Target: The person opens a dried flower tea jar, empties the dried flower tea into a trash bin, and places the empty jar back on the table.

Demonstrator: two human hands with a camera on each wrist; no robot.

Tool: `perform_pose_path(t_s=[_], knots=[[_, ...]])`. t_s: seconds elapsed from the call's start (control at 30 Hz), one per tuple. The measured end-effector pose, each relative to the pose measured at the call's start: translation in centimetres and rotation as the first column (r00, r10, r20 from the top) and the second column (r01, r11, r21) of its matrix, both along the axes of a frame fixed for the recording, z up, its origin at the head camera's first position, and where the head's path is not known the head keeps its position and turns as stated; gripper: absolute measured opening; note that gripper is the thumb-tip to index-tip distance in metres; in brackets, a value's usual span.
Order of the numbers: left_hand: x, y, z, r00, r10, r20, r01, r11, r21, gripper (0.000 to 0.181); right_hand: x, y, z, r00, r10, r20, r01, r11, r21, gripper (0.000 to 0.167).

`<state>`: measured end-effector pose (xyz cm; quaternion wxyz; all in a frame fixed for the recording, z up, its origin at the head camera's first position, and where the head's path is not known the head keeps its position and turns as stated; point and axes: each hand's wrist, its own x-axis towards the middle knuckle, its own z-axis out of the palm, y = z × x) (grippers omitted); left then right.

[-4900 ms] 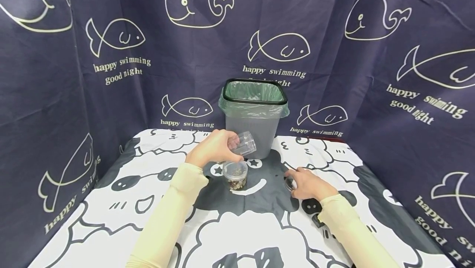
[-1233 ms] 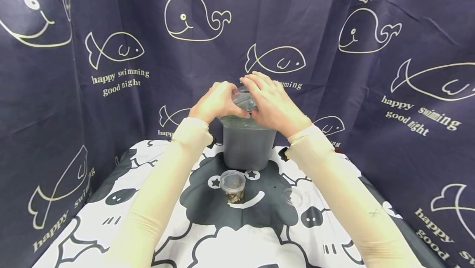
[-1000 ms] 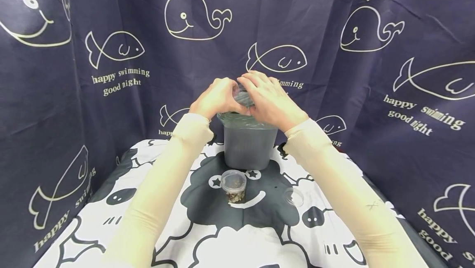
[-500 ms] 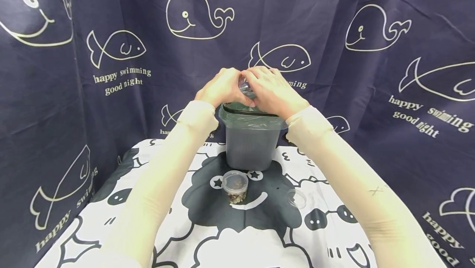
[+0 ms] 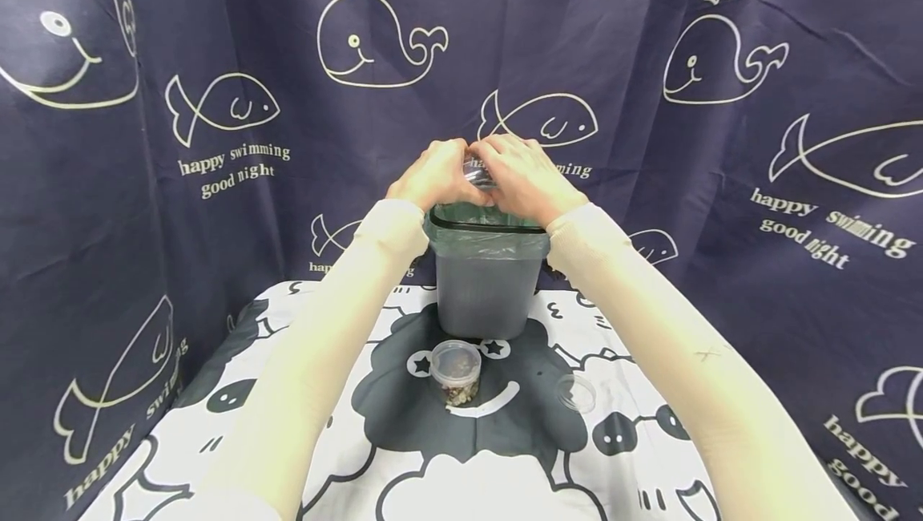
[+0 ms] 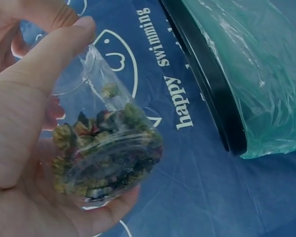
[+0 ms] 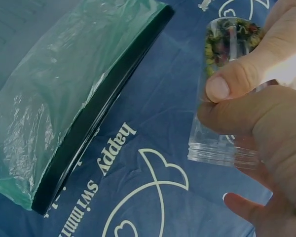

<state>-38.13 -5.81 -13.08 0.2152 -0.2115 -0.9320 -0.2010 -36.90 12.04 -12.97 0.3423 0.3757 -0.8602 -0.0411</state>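
Both hands hold one clear jar above the grey bin's green-lined opening in the head view. My left hand (image 5: 438,176) curls round the jar (image 5: 479,175) from the left, and my right hand (image 5: 526,178) grips it from the right. Dried flowers lie at the closed end of the jar (image 6: 108,160) in the left wrist view. The right wrist view has the threaded mouth of the jar (image 7: 214,153) near the right thumb. Fingers hide parts of the jar. The bin (image 5: 486,292) stands upright with a black rim.
In front of the bin, a small clear tub (image 5: 456,369) holds brownish bits. A clear round lid (image 5: 576,393) lies to its right on the patterned cloth (image 5: 490,489). A dark printed curtain (image 5: 288,24) stands behind and at both sides.
From beside the tub, my left hand has raised the jar over the bin. My right hand has left the round lid and grips the jar too. In the last half second the hands barely moved.
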Motion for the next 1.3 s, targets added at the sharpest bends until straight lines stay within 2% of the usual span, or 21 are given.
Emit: perform_pose_path(t_s=[0.2, 0.33, 0.6, 0.97, 1.13, 1.3], knots=[[-0.6, 0.0, 0.2, 1.0, 0.021, -0.003, -0.021, 1.0, 0.007, 0.054, -0.8, 0.2, 0.1, 1.0, -0.017, 0.006, 0.017, 1.0, -0.02, 0.067], [-1.0, -0.3, 0.2, 1.0, 0.011, -0.025, -0.011, 1.0, 0.008, 0.052, -1.2, 0.2, 0.0, 1.0, -0.019, 0.019, 0.019, 0.999, -0.03, 0.066], [-1.2, -1.0, -0.3, 1.0, 0.024, -0.007, -0.024, 0.999, 0.036, 0.065, -1.9, 0.5, -0.6, 1.0, 0.0, 0.022, 0.001, 0.998, -0.06, 0.063], [-1.9, -1.8, -0.2, 1.0, 0.024, 0.021, -0.025, 0.998, 0.06, 0.075, -2.8, 0.7, -1.2, 0.988, -0.057, 0.143, 0.073, 0.991, -0.109, 0.068], [-2.0, -2.2, -0.1, 0.998, 0.037, 0.056, -0.042, 0.996, 0.075, 0.075, -3.6, 0.6, -1.8, 0.98, -0.046, 0.192, 0.073, 0.988, -0.136, 0.066], [-2.0, -2.3, 0.1, 0.997, 0.039, 0.06, -0.044, 0.995, 0.086, 0.068, -4.2, 0.4, -2.4, 0.974, -0.033, 0.225, 0.071, 0.983, -0.166, 0.064]])
